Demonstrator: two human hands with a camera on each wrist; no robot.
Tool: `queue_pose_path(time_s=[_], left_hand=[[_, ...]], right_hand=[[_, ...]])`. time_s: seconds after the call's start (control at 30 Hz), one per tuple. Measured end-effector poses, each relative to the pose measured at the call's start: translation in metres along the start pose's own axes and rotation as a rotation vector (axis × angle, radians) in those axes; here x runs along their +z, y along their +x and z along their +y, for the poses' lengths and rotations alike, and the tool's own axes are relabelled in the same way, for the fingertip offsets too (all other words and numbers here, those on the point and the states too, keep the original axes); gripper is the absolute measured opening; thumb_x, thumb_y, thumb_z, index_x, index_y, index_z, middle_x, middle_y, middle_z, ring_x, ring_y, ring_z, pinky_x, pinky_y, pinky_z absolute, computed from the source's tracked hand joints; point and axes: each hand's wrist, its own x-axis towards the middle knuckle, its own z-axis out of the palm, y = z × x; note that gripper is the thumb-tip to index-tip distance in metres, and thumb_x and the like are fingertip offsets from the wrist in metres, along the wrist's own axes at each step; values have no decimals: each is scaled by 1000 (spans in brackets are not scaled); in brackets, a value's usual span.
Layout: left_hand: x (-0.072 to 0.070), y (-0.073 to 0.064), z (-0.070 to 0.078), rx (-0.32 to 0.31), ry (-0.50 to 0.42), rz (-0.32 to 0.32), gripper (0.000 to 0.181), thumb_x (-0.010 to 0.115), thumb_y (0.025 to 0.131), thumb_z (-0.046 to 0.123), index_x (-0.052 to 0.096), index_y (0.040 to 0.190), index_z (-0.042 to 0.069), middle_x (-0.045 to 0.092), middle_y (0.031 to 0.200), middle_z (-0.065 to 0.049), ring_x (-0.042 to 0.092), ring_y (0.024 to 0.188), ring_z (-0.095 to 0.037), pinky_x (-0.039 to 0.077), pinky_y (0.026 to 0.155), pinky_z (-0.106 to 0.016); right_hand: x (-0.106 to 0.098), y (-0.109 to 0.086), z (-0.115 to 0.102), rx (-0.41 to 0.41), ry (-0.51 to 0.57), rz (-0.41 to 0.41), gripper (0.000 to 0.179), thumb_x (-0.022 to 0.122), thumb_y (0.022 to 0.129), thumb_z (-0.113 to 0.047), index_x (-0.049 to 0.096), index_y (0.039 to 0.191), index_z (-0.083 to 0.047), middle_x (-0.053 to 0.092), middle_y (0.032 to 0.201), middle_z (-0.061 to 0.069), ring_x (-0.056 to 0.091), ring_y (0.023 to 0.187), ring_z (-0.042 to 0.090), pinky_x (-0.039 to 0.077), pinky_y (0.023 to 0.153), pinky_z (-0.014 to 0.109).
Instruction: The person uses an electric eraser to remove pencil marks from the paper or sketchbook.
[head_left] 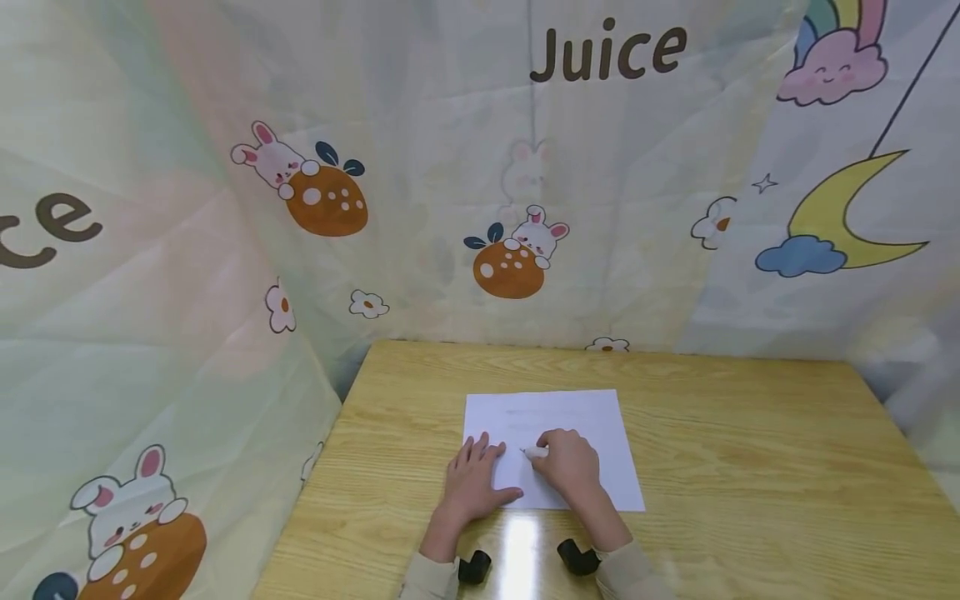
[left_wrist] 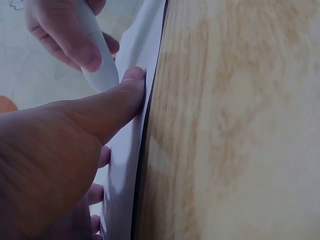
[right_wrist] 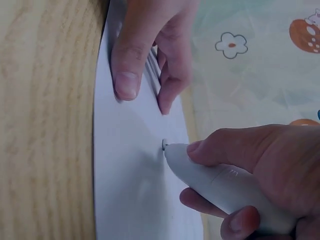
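A white sheet of paper (head_left: 558,408) lies on the wooden table, with faint grey lines near its top. My left hand (head_left: 474,477) rests flat on its lower left part, fingers spread and thumb out to the right. In my right hand (head_left: 572,462) is a thick white pen-like tool (right_wrist: 220,185), gripped between thumb and fingers. Its small dark tip (right_wrist: 164,145) meets the paper to the right of the left fingers; the exact kind of tool cannot be told. In the left wrist view, the left thumb (left_wrist: 117,102) presses near the paper's edge, beside the tool (left_wrist: 97,60).
The wooden table (head_left: 750,450) extends to both sides of the paper. A printed cloth (head_left: 420,183) hangs behind the table and on the left. Black wrist-worn devices (head_left: 475,567) sit by both cuffs.
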Motion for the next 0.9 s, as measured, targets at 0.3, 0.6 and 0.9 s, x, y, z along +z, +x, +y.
queue_pose_path(time_s=[0.3,0.6,0.9], left_hand=[[3,2,-1,-13,37,-15,82,67,78,65,49,143,18,30,155,-16,22,141,-40,28,105,-60],[4,2,-1,12,31,16,81,69,78,64,52,141,16,33,153,-17,25,140,-41,30,103,-61],[2,0,0,2,35,6,81,69,78,64,52,140,15,33,152,-17,25,140,-41,30,103,-60]], right_hand=[[3,2,-1,-1,-13,9,20,81,74,-22,76,89,-10,70,77,5,56,55,15,48,45,34],[0,2,-3,6,-12,7,20,81,75,-22,76,89,-9,70,77,5,57,56,16,49,47,35],[3,4,-2,-10,-7,12,19,80,76,-22,76,90,-9,70,77,5,56,55,14,49,47,35]])
